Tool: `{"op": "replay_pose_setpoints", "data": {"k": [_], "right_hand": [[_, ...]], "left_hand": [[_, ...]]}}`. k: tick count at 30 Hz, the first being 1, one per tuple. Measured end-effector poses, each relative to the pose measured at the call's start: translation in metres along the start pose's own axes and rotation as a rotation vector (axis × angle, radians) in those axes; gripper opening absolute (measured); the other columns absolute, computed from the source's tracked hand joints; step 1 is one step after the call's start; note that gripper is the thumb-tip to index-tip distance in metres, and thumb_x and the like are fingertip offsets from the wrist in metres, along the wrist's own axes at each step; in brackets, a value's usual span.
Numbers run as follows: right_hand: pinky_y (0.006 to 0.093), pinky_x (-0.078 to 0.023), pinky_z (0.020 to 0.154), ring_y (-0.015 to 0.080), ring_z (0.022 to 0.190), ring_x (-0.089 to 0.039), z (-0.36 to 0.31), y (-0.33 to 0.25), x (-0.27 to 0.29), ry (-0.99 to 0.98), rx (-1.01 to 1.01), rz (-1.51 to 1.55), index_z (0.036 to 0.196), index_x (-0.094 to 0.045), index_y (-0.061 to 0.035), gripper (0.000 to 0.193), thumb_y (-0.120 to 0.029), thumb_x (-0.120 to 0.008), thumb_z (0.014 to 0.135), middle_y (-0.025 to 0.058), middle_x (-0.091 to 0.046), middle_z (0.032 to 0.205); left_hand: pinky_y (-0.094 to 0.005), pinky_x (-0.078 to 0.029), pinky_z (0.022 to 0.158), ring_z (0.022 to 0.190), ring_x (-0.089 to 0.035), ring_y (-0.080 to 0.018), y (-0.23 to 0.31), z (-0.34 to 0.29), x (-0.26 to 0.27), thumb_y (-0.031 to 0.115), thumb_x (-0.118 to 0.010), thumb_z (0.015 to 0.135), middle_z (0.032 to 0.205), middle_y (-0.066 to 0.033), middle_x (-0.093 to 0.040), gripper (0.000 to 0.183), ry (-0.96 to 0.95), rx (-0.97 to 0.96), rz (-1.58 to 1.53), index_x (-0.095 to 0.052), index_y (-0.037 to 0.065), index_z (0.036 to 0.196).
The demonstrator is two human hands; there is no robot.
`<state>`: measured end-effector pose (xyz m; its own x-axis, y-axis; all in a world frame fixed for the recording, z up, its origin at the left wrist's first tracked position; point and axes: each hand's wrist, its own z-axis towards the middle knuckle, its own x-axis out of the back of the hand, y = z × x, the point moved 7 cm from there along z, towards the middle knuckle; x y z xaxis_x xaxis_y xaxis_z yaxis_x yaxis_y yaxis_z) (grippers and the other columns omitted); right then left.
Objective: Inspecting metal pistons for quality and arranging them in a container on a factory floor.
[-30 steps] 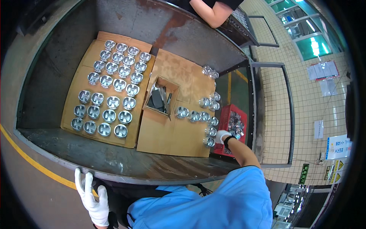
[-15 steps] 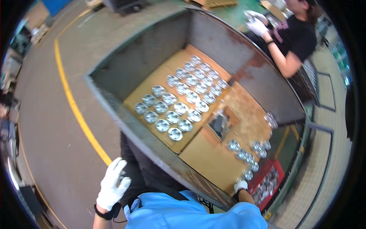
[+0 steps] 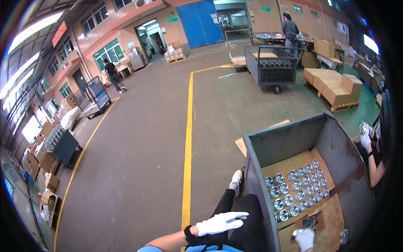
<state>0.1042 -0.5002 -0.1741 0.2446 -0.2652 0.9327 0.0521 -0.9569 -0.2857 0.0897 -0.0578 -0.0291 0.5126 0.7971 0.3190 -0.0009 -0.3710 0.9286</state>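
My left hand (image 3: 222, 223), in a white glove, is stretched out with fingers extended over my dark trousers, left of a grey metal bin (image 3: 289, 131), and holds nothing. Inside the bin, my right hand (image 3: 306, 240), also white-gloved, is closed around a shiny metal piston (image 3: 296, 232). Rows of similar pistons (image 3: 299, 194) stand on the cardboard lining at the far side of the bin. Beside my right hand, a dark object (image 3: 310, 222) lies in a cutout of the cardboard (image 3: 331, 212). A few more pistons (image 3: 344, 236) sit at the right.
A co-worker's gloved hands (image 3: 366, 131) hold something at the right. Farther off are a wheeled cart (image 3: 270, 69), cardboard boxes on a pallet (image 3: 333, 86) and two people. A yellow floor line (image 3: 189, 138) runs left of the bin; another cart (image 3: 62, 147) stands at the far left.
My view has swung up and to the left, showing the hall. My right hand has moved from the bin's near right corner toward the cutout, now with a piston in it. My left hand remains empty.
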Motion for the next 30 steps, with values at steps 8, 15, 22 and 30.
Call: {"op": "replay_pose_setpoints", "data": {"k": [8, 15, 22, 30], "right_hand": [[0.0397, -0.049, 0.056, 0.0288, 0.056, -0.058, -0.014, -0.392, 0.209, 0.444, 1.100, 0.083, 0.090, -0.073, -0.0085, 0.030, -0.013, -0.067, 0.061, 0.0076, -0.065, 0.072], [0.0409, -0.048, 0.058, 0.0258, 0.061, -0.060, -0.020, -0.455, 0.123, 0.165, 1.386, -0.016, 0.087, -0.066, -0.0014, 0.021, -0.022, -0.059, 0.086, 0.0141, -0.060, 0.066], [0.0323, -0.055, 0.074, 0.0224, 0.078, -0.068, 0.012, -0.413, 0.083, -0.552, 0.422, 1.412, 0.117, -0.061, 0.0045, 0.031, -0.011, -0.064, 0.090, 0.0136, -0.068, 0.095], [0.0185, -0.041, 0.056, 0.0035, 0.068, -0.052, 0.023, -0.402, 0.076, -0.655, 0.600, 1.310, 0.120, -0.060, -0.0051, 0.030, -0.022, -0.055, 0.095, 0.0000, -0.064, 0.097]], "left_hand": [[-0.0276, -0.054, 0.080, 0.093, -0.064, -0.0177, 0.036, -0.026, 0.026, 0.048, -0.050, 0.099, 0.130, -0.0082, -0.054, 0.070, -0.087, -0.103, -1.139, -0.019, 0.018, 0.154], [-0.0324, -0.048, 0.091, 0.113, -0.055, -0.0146, 0.012, -0.058, 0.038, 0.040, -0.061, 0.094, 0.135, -0.0020, -0.050, 0.068, 0.123, -0.093, -1.261, -0.029, 0.017, 0.149], [-0.0303, -0.043, 0.100, 0.115, -0.052, -0.0149, 0.018, -0.070, 0.074, 0.014, -0.076, 0.083, 0.124, -0.0040, -0.051, 0.067, 0.641, -0.240, -0.346, -0.041, 0.009, 0.139], [-0.0379, -0.049, 0.074, 0.083, -0.057, -0.0332, 0.082, -0.036, 0.066, 0.017, -0.082, 0.068, 0.099, -0.0131, -0.057, 0.056, 0.569, -0.373, 0.439, -0.062, 0.014, 0.120]]}}
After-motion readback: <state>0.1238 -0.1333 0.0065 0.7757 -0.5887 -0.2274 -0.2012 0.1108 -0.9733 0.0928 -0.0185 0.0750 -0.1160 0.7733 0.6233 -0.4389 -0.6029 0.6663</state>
